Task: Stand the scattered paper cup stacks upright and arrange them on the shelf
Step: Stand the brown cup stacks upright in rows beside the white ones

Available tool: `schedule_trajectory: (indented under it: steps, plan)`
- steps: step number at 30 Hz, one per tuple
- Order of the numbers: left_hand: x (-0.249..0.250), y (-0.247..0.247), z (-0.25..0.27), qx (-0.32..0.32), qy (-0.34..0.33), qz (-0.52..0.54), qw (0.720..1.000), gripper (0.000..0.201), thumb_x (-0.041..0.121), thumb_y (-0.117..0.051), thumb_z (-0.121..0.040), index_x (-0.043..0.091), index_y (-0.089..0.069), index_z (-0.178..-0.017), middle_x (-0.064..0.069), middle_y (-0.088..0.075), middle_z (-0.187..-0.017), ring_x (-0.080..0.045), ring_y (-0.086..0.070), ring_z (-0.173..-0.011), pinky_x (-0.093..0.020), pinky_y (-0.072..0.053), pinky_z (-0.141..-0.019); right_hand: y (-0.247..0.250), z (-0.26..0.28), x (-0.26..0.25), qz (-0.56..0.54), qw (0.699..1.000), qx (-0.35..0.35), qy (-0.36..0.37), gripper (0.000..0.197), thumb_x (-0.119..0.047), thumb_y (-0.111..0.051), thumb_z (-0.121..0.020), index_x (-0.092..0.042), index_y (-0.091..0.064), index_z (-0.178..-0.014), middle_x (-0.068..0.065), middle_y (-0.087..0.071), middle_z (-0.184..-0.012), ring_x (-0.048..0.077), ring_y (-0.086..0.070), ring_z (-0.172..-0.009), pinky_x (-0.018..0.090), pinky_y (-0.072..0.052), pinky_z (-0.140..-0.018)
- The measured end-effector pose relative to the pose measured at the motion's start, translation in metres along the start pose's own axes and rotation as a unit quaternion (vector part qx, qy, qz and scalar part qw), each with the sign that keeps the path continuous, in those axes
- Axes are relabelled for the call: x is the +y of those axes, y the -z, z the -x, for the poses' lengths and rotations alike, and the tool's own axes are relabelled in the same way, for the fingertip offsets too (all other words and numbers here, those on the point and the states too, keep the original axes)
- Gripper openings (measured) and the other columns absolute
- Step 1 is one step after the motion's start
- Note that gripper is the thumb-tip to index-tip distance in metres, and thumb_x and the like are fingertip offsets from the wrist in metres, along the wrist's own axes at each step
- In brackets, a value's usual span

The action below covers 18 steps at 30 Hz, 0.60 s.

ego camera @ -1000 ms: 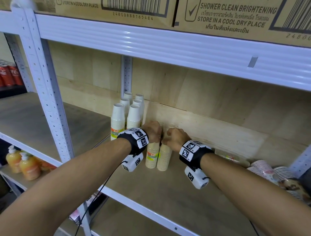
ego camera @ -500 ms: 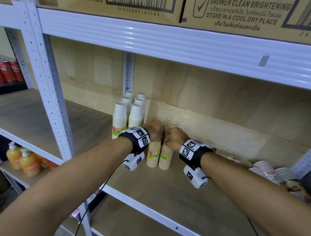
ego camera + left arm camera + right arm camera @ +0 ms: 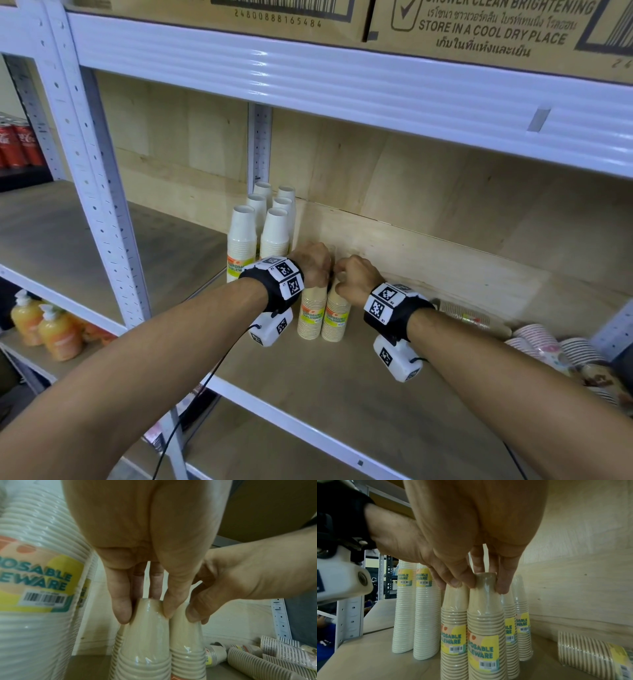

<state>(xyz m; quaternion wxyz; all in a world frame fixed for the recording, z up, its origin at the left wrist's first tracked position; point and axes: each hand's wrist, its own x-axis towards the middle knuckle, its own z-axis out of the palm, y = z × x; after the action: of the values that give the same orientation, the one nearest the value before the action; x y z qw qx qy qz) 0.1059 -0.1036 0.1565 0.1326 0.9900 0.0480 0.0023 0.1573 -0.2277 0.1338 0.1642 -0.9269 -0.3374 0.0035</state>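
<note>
Two wrapped tan cup stacks stand upright side by side on the wooden shelf (image 3: 342,383). My left hand (image 3: 313,263) pinches the top of the left tan stack (image 3: 311,318) (image 3: 145,635). My right hand (image 3: 354,279) pinches the top of the right tan stack (image 3: 337,320) (image 3: 485,628). Two more tan stacks (image 3: 521,622) stand just behind them. Several upright white cup stacks (image 3: 258,228) (image 3: 412,608) stand in rows to the left, by the back wall.
A tan stack (image 3: 590,651) lies on its side to the right, near the back wall. Patterned cup stacks (image 3: 555,346) lie scattered at the far right. A white upright post (image 3: 102,192) bounds the shelf on the left. The upper shelf beam (image 3: 342,85) hangs overhead.
Both hands and the two tan stacks have stayed in place; the right stack's label has turned to face front. The head view has shifted slightly.
</note>
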Motion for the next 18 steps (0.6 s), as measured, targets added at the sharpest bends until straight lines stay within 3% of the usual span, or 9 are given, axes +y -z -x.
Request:
schedule_trajectory:
  steps: [5,10,13,15,18]
  plan:
    - [-0.001,-0.001,-0.002,-0.008,0.004,0.004,1.000,0.019,0.012,-0.067,-0.085,0.002,-0.072,-0.101,-0.012,-0.071,-0.103,-0.025,-0.066,-0.097,-0.032,-0.054,-0.079,-0.002,0.001,0.003,0.000,1.000,0.009,0.009,0.019,-0.001,-0.058,-0.080,-0.004,-0.068,-0.096,0.014,-0.066,-0.101,0.033,-0.063,-0.094,0.032,-0.050,-0.069]
    - [-0.002,0.001,-0.006,-0.024,0.009,0.021,0.999,0.020,0.015,-0.071,-0.083,0.006,-0.072,-0.102,-0.010,-0.071,-0.102,-0.024,-0.066,-0.095,-0.031,-0.052,-0.074,0.005,0.006,0.011,-0.016,1.000,0.017,0.005,0.029,-0.012,-0.063,-0.082,-0.011,-0.066,-0.111,0.008,-0.067,-0.108,0.028,-0.064,-0.100,0.034,-0.055,-0.079]
    - [0.001,0.007,-0.013,-0.014,0.011,0.027,0.999,0.035,0.023,-0.073,-0.081,0.015,-0.066,-0.114,-0.006,-0.067,-0.111,-0.023,-0.063,-0.098,-0.033,-0.054,-0.080,0.024,0.007,0.024,-0.021,0.999,0.030,-0.022,0.043,-0.030,-0.068,-0.082,-0.020,-0.061,-0.123,0.004,-0.062,-0.117,0.025,-0.061,-0.106,0.035,-0.052,-0.089]
    - [0.007,0.014,-0.020,0.008,0.009,0.013,1.000,0.051,0.031,-0.071,-0.082,0.021,-0.056,-0.129,-0.005,-0.059,-0.123,-0.024,-0.060,-0.105,-0.035,-0.053,-0.085,0.037,0.005,0.038,-0.017,0.998,0.045,-0.048,0.046,-0.032,-0.068,-0.080,-0.026,-0.059,-0.125,0.003,-0.062,-0.120,0.025,-0.060,-0.108,0.035,-0.051,-0.090]
    - [0.025,0.028,-0.030,0.029,-0.017,0.030,0.999,0.059,0.034,-0.070,-0.083,0.027,-0.047,-0.138,-0.005,-0.053,-0.130,-0.026,-0.056,-0.112,-0.034,-0.048,-0.090,0.057,0.006,0.060,-0.011,0.993,0.077,-0.092,0.042,-0.033,-0.067,-0.082,-0.027,-0.060,-0.122,0.003,-0.063,-0.118,0.024,-0.060,-0.107,0.034,-0.050,-0.089]
